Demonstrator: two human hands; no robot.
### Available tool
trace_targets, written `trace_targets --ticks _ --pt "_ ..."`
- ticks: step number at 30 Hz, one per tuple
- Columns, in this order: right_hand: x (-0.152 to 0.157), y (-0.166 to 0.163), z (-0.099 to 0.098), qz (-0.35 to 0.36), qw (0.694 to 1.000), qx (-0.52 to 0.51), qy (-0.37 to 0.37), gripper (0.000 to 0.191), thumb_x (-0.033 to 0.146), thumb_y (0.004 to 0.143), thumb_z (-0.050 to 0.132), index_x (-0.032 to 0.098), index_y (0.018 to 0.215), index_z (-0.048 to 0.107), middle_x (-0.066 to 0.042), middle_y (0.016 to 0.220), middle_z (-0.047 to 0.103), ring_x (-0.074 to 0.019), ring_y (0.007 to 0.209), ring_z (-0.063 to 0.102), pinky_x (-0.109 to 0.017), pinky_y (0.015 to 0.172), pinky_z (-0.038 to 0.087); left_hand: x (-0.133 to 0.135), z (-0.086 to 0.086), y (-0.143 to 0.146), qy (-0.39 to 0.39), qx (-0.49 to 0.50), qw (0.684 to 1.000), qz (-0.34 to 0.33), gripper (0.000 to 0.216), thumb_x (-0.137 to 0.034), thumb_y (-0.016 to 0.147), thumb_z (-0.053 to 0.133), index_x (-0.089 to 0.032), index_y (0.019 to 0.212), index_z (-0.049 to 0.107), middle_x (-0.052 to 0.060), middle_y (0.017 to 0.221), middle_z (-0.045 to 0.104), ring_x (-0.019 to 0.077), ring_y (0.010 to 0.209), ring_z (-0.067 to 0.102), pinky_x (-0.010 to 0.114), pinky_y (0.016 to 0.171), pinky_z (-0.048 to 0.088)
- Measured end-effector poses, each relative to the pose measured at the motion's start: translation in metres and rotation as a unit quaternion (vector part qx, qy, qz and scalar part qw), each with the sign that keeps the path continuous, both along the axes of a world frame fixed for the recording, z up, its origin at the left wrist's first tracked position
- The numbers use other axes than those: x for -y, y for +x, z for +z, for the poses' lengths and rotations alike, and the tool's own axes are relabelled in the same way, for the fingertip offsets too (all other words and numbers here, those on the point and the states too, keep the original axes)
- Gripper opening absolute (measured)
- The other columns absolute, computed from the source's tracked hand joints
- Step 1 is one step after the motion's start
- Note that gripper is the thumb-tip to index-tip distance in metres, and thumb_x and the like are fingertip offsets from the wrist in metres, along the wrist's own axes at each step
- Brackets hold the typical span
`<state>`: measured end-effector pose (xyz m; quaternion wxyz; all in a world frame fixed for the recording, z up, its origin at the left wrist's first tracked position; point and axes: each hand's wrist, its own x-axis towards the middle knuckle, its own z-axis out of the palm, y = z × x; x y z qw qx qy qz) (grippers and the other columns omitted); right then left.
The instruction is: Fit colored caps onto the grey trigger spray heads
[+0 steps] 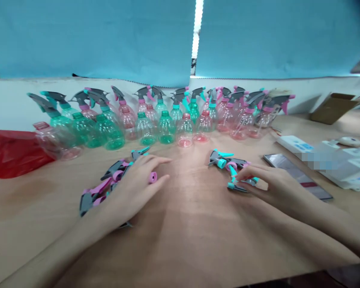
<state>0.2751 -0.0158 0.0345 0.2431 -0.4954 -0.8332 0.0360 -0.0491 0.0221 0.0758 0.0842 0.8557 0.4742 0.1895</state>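
Observation:
My left hand (135,185) lies on a heap of grey spray heads with pink triggers (105,186) at the table's left; a pink nozzle ring (152,177) sits between its fingers. My right hand (265,186) is closed on a grey spray head with teal parts (241,184). Just beyond it lie more teal and pink spray heads (225,159). A row of green and pink plastic spray bottles (165,120) stands along the back, some fitted with heads, some bare.
A red plastic bag (12,154) lies at the far left. A phone (297,176) lies right of my right hand, with white boxes (333,160) and a cardboard box (333,107) farther right. Blue curtain hangs behind the wooden table (192,224).

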Motion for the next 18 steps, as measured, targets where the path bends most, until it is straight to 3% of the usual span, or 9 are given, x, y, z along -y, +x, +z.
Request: trace_targets --ticks 4,7,10,13,15,18 --pt "0.003 0.014 -0.005 -0.048 0.998 -0.003 0.046 0.011 0.027 0.089 0.051 0.021 0.086 0.06 -0.002 0.081 0.065 -0.0158 0.07 0.061 -0.029 0.061 0.047 -0.016 0.0 0.047 -0.011 -0.064 0.993 -0.103 0.028 -0.02 0.092 0.041 -0.022 0.115 0.057 0.005 0.114 0.062 0.0236 0.107 0.055 0.04 0.09 0.043" --pt "0.0 0.019 -0.017 -0.041 0.998 0.016 0.052 0.014 0.03 0.088 0.055 0.02 0.095 0.06 -0.007 0.094 0.066 -0.0209 0.088 0.063 -0.035 0.075 0.051 -0.041 -0.012 0.083 0.001 -0.09 0.98 -0.175 0.029 -0.016 0.092 0.04 -0.018 0.115 0.057 0.008 0.112 0.063 0.0225 0.103 0.058 0.035 0.085 0.046" --pt "-0.01 0.02 -0.032 -0.017 0.998 0.045 0.042 0.035 0.036 0.082 0.062 0.019 0.111 0.057 -0.013 0.123 0.058 -0.0274 0.115 0.053 -0.045 0.096 0.044 -0.068 -0.031 0.116 0.014 -0.108 0.968 -0.226 0.033 -0.01 0.088 0.043 -0.02 0.117 0.055 0.007 0.117 0.06 0.0222 0.108 0.054 0.033 0.085 0.044" --pt "-0.021 0.022 -0.043 -0.017 0.997 0.059 0.042 0.055 0.039 0.079 0.065 0.016 0.126 0.049 -0.018 0.134 0.05 -0.0319 0.125 0.045 -0.053 0.102 0.037 -0.091 -0.048 0.14 0.036 -0.13 0.958 -0.254 0.033 -0.01 0.084 0.05 -0.016 0.116 0.055 0.01 0.112 0.059 0.0244 0.104 0.053 0.035 0.085 0.041" --pt "-0.024 0.022 -0.046 -0.018 0.997 0.062 0.043 0.053 0.04 0.08 0.064 0.016 0.126 0.051 -0.019 0.135 0.048 -0.0328 0.125 0.045 -0.054 0.102 0.037 -0.1 -0.054 0.15 0.045 -0.142 0.953 -0.264 0.035 -0.012 0.082 0.057 -0.016 0.117 0.055 0.01 0.112 0.058 0.0254 0.104 0.052 0.036 0.086 0.039" --pt "-0.02 0.02 -0.045 -0.009 0.997 0.063 0.042 0.036 0.036 0.083 0.06 0.02 0.115 0.06 -0.018 0.136 0.046 -0.0318 0.126 0.044 -0.055 0.102 0.035 -0.104 -0.057 0.156 0.054 -0.149 0.952 -0.26 0.034 -0.016 0.082 0.06 -0.017 0.116 0.055 0.01 0.115 0.057 0.0268 0.109 0.049 0.038 0.088 0.036"
